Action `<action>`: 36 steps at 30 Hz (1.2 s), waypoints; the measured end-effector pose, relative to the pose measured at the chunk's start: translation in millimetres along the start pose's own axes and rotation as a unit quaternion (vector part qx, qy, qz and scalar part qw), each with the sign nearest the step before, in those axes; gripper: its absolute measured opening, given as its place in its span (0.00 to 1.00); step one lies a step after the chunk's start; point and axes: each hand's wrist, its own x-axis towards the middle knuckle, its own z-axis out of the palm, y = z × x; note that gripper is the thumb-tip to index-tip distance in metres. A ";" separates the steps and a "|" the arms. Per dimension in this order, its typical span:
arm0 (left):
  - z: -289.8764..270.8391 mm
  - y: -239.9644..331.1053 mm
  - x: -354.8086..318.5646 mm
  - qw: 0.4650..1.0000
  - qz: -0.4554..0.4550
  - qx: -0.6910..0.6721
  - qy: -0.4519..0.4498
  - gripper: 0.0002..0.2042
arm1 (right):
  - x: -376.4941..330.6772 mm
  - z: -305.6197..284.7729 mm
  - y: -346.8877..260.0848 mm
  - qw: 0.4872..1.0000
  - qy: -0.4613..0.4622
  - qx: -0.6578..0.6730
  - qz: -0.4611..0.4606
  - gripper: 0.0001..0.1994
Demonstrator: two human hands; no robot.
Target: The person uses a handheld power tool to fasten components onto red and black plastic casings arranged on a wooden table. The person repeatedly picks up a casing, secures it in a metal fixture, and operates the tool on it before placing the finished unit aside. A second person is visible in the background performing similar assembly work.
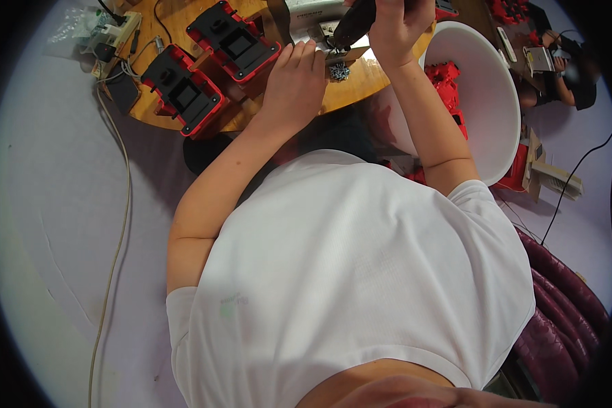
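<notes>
One black tapered hand tool, beside and left of the nearer right hand; long axis slanting down-left, toward left hand, beyond small metal screws. Left: fingers together, thumb hidden. Right: cropped, grip impossible to make out.

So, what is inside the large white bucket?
Red plastic parts lie inside the white bucket. The right forearm hides some of the interior, and anything beneath these parts is covered.
</notes>
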 end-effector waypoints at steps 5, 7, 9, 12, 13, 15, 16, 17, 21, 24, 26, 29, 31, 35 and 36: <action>2.3 0.7 -0.4 1.000 -0.001 0.002 0.007 0.23 | -0.5 -0.6 1.4 1.000 0.002 -0.006 -0.009 0.24; 1.1 0.3 -2.1 1.000 -0.001 -0.007 0.028 0.22 | -0.5 1.6 0.3 1.000 0.003 0.001 -0.008 0.24; -5.8 -0.5 -5.0 0.997 -0.008 -0.071 0.038 0.19 | 5.1 3.2 0.5 1.000 -0.024 -0.008 0.015 0.23; -35.5 -10.3 -14.9 0.979 -0.036 -0.179 0.090 0.14 | 16.6 9.6 -7.0 0.994 -0.048 -0.016 0.101 0.22; -45.0 -21.2 -20.3 0.974 -0.048 -0.168 0.142 0.12 | 22.0 15.2 -11.0 0.989 -0.055 -0.014 0.137 0.22; -65.7 -49.4 -30.3 0.958 -0.101 -0.137 0.232 0.09 | 33.2 23.4 -13.4 0.990 -0.057 0.020 0.126 0.20; -70.2 -72.5 -33.4 0.951 -0.114 -0.093 0.272 0.08 | 38.2 34.0 -20.2 0.991 -0.036 0.031 0.124 0.20; -74.4 -92.2 -40.9 0.949 -0.173 -0.049 0.260 0.10 | 43.5 45.7 -26.8 0.991 -0.013 0.042 0.123 0.20; -58.2 -147.6 -89.8 0.942 -0.278 0.016 0.185 0.27 | 49.6 110.0 4.2 0.989 -0.039 0.138 0.026 0.19; -54.2 -141.7 -90.1 0.928 -0.303 -0.046 0.211 0.30 | 49.8 166.5 23.9 0.975 -0.026 0.219 -0.017 0.17; -51.4 -144.3 -88.7 0.931 -0.297 -0.023 0.213 0.30 | 49.5 189.5 47.0 0.968 -0.031 0.248 -0.023 0.17; -51.5 -143.9 -88.8 0.931 -0.289 -0.026 0.223 0.31 | 45.8 208.4 55.5 0.981 -0.043 0.192 -0.003 0.16; -49.8 -144.2 -88.8 0.931 -0.297 -0.013 0.211 0.32 | 44.4 213.8 56.1 0.983 -0.045 0.180 -0.003 0.16; -50.8 -142.2 -90.5 0.928 -0.319 -0.002 0.192 0.32 | 40.5 219.2 60.6 0.983 -0.063 0.174 0.018 0.17; -51.2 -142.0 -90.6 0.928 -0.320 0.000 0.194 0.32 | 39.3 220.1 61.4 0.982 -0.068 0.172 0.025 0.17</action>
